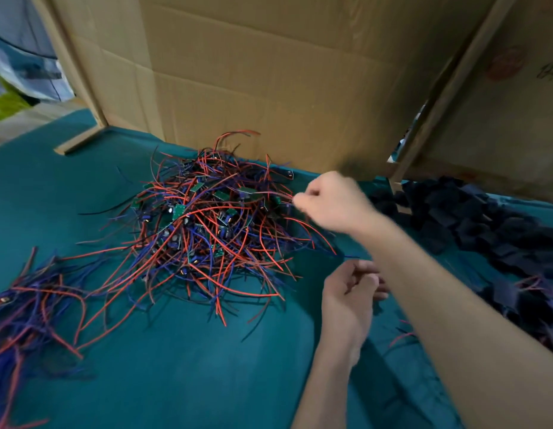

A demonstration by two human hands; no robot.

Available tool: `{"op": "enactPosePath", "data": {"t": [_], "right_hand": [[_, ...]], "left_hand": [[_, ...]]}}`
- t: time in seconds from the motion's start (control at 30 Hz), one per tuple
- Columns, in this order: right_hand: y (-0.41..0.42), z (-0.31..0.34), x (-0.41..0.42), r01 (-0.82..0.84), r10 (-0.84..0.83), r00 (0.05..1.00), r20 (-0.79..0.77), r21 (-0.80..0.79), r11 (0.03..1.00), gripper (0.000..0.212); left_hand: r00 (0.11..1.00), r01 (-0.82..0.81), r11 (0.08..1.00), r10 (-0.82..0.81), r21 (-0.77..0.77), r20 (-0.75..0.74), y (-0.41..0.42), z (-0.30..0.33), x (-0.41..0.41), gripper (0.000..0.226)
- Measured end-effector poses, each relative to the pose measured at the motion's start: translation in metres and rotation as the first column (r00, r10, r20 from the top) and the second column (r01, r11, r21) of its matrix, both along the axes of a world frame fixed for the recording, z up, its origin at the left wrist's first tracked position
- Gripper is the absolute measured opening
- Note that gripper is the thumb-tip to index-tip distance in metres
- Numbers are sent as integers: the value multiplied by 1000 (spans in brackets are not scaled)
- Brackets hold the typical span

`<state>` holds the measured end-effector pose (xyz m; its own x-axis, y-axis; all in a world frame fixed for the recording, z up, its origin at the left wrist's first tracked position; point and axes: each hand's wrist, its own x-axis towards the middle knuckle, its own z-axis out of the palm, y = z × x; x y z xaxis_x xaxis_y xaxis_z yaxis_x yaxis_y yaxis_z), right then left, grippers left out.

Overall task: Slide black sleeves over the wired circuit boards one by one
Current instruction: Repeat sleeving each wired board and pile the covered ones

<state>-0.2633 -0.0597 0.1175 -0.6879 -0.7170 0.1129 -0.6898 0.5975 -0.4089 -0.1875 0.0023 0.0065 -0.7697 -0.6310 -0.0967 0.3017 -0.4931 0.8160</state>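
While right hand [334, 201] pinches a wire | left hand [351, 292] (curled) near pile [207, 224]

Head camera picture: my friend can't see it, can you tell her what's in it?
A person's right hand pinches wires at the edge of a tangled pile of red and blue wired circuit boards on a green cloth. The left hand waits below; black sleeves lie heaped at right.

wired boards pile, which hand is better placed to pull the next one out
Right. The right hand is already at the edge of the pile of wired boards, fingers pinched on a wire. The left hand sits nearer the body, off the pile.
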Motion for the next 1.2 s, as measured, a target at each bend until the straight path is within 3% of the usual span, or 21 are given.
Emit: {"op": "enactPosePath", "data": {"t": [0.13, 0.27, 0.43, 0.53, 0.73, 0.9, 0.97, 1.07, 1.2], "right_hand": [[73, 24, -1, 45, -33, 997, 73, -170, 984, 31], [151, -4, 29, 155, -151, 988, 35, -177, 972, 25], [194, -42, 63, 93, -81, 991, 106, -117, 989, 23], [199, -41, 68, -4, 4, 995, 103, 1, 1000, 21], [194, 0, 39, -274, 172, 933, 316, 313, 909, 23], [172, 27, -54, 79, -71, 996, -54, 160, 984, 15], [159, 18, -93, 190, -180, 982, -63, 295, 936, 4], [149, -14, -124, 295, -293, 953, -79, 473, 830, 30], [148, -42, -128, 367, -357, 929, -95, 359, 858, 31]], "left_hand": [[1000, -30, 992, 30, 126, -2, 1, 9, 1, 28], [998, -1, 949, 22, 317, -63, -9, 17, 5, 45], [999, 23, 969, -15, 247, -35, -3, 16, 6, 29], [998, 59, 983, -55, 176, -32, -3, 14, 8, 23], [997, 68, 987, -64, 145, -33, -5, 7, 5, 24], [1000, 7, 1000, -7, -20, 5, 2, 3, 2, 21], [1000, 0, 997, 2, -74, 25, 3, 3, 2, 21], [999, -21, 998, 23, -63, 24, 2, 2, 3, 19], [1000, -27, 1000, 27, -1, 3, 2, 3, 3, 17]]}}
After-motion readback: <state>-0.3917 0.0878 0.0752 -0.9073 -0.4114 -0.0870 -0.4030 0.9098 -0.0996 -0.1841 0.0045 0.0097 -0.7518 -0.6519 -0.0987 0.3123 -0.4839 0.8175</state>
